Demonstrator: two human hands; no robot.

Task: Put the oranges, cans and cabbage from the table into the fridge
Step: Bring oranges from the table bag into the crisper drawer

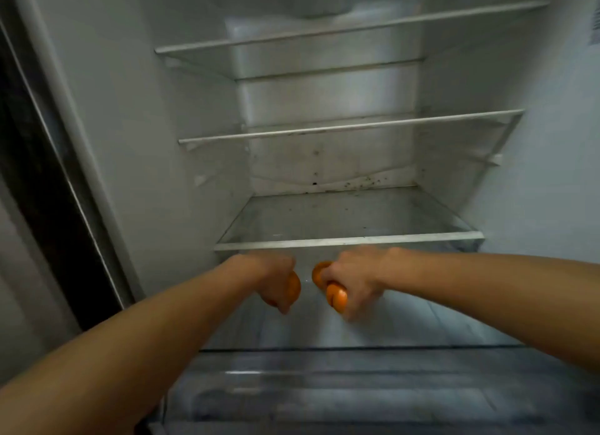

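Both arms are being held out into the open fridge (181, 162), under the lowest glass shelf (349, 240) and above the clear drawer (324, 386) at the bottom. One orange (293, 287) is being gripped in the left hand (276, 279), the fingers curled down and closed around it. Two oranges are being held in the right hand (354, 282): the upper orange (319, 272) is showing past the knuckles and the lower orange (337, 297) is being clamped beneath the closed fingers. The two hands are being kept near each other, with a narrow gap between them. Two more glass shelves (350, 128) are being shown above. Cans and cabbage are lying outside this view.
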